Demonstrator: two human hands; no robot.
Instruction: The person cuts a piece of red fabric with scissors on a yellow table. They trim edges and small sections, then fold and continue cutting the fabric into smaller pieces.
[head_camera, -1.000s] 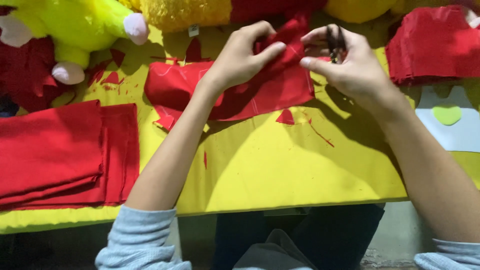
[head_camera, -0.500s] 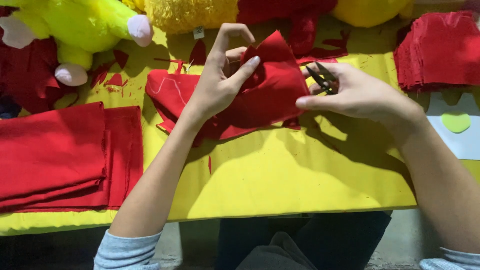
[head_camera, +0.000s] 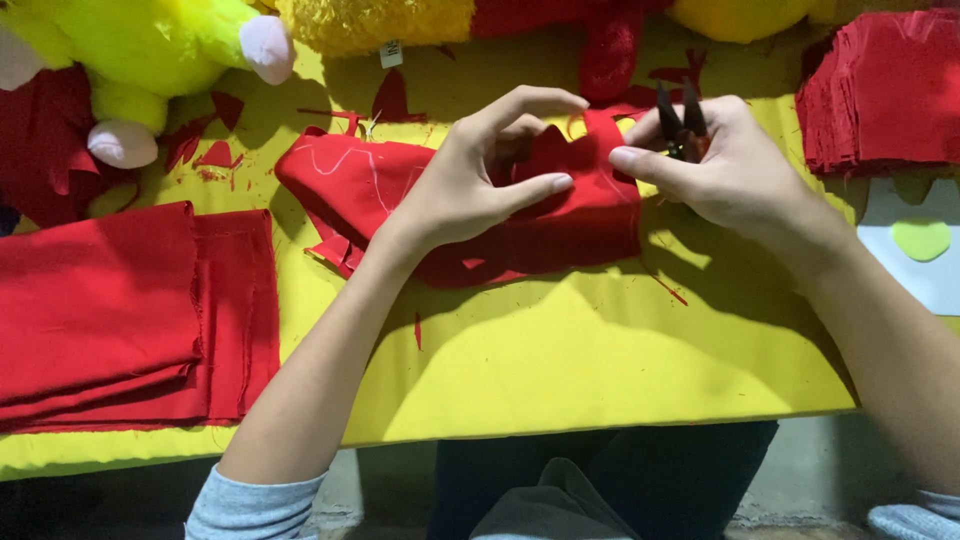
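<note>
My left hand pinches a piece of red cloth that lies on the yellow table cover, thumb and fingers on its upper edge. The cloth bears faint chalk lines at its left end. My right hand grips small black scissors, blades pointing away from me, at the cloth's upper right edge. Both hands are close together over the cloth.
Folded red fabric lies at the left. A stack of cut red pieces sits at the far right above a white card with a green heart shape. Yellow-green plush toys and red scraps line the back.
The cloth, raised and folded in my left hand half a second ago, is now lower and flatter on the table. My right hand with the scissors has moved up to its top edge.
</note>
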